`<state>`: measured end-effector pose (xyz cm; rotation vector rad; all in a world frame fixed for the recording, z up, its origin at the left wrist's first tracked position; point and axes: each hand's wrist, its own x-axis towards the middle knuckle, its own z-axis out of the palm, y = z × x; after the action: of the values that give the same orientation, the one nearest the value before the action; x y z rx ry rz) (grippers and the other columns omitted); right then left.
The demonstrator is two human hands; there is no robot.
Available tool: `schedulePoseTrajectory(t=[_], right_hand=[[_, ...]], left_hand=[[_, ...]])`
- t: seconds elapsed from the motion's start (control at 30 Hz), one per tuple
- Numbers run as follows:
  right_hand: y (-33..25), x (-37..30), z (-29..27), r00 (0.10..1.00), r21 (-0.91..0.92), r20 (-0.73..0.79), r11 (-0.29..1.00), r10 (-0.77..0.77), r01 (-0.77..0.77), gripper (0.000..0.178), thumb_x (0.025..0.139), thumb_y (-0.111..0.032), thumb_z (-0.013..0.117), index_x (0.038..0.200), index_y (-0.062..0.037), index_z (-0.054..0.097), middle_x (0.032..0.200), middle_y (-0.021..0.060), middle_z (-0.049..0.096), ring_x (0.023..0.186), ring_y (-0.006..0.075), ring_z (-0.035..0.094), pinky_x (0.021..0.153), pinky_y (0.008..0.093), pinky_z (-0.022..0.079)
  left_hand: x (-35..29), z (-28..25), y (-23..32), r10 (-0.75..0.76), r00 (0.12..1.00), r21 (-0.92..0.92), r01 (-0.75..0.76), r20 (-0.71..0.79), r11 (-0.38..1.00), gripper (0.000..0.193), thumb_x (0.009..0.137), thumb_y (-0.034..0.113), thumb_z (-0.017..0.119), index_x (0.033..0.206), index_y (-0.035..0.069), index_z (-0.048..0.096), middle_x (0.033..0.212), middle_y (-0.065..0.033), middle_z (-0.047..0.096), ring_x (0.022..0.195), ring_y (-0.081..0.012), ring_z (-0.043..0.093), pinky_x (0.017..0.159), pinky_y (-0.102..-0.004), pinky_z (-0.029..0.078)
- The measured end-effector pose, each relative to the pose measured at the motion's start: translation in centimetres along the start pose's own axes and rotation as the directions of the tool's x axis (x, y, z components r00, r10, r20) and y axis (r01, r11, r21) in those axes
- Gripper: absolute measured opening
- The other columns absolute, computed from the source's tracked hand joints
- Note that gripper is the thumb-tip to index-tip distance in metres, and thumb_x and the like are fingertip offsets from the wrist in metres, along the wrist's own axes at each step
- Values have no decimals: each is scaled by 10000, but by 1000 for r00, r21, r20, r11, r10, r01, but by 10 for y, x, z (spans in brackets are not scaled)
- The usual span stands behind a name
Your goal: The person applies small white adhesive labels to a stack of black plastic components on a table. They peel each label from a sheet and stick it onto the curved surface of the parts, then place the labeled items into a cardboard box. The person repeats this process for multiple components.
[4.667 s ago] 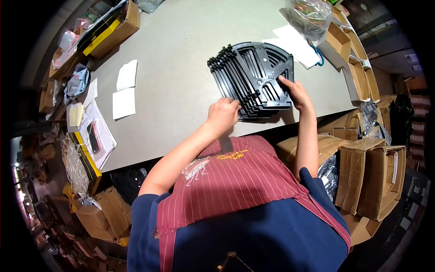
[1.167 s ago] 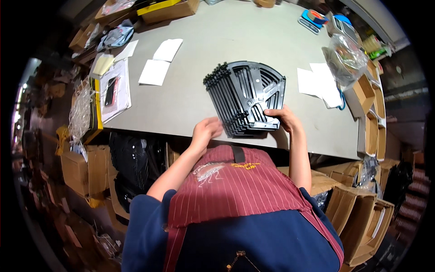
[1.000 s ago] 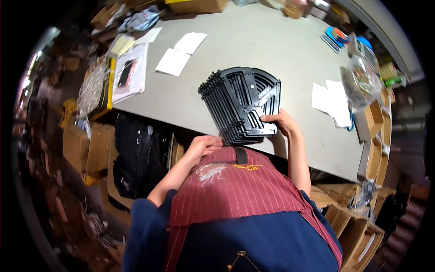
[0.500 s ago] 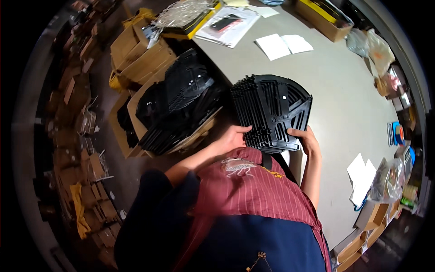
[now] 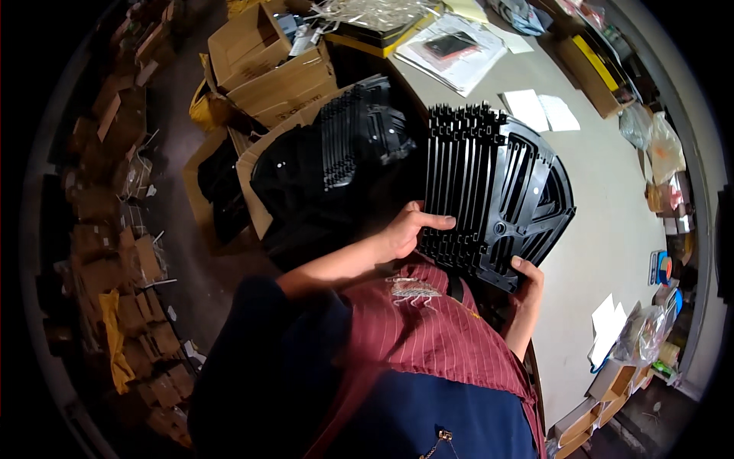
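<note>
A stack of black plastic fan-shaped panels (image 5: pixel 497 199), with slots and toothed edges, is held up between my two hands in front of my apron. My left hand (image 5: pixel 409 229) is at its near left side, thumb laid over the toothed edges and the other fingers hidden behind or under it. At the lower right corner, my right hand (image 5: pixel 527 281) grips it with the thumb on the top panel. More black plastic panels (image 5: pixel 348 145) of like shape fill an open cardboard box to the left.
The grey table (image 5: pixel 589 199) lies ahead and right, with white papers (image 5: pixel 527 107) on it. A brown cardboard box (image 5: pixel 271 65) stands beyond the panel box. Plastic bags (image 5: pixel 646 333) and cardboard trays (image 5: pixel 585 421) line the table's right side. Cartons (image 5: pixel 141 291) crowd the floor far left.
The panel stack has been lifted and tilted up, with its toothed side turned more toward me. My left thumb has come over its edge. The whole view has shifted slightly.
</note>
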<state>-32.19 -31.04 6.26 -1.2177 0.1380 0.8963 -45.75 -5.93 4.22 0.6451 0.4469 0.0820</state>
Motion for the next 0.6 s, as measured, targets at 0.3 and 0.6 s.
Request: schedulePoseTrajectory(t=[0.3, 0.6], right_hand=[[29, 36, 169, 987, -52, 133, 995, 93, -87, 599, 658, -70, 681, 1238, 57, 603, 1059, 161, 707, 878, 314, 711, 815, 422, 604], [73, 61, 237, 916, -100, 125, 924, 380, -370, 266, 723, -75, 699, 956, 54, 713, 894, 120, 732, 829, 256, 712, 847, 371, 576]], left_hand=[[-81, -87, 120, 327, 940, 221, -301, -94, 928, 258, 843, -17, 716, 1101, -10, 715, 1043, -137, 755, 954, -205, 737, 910, -320, 584], [-119, -149, 121, 131, 923, -17, -147, -363, 989, 315, 926, 132, 689, 1198, -23, 658, 1095, -120, 720, 987, -198, 712, 881, -325, 581]])
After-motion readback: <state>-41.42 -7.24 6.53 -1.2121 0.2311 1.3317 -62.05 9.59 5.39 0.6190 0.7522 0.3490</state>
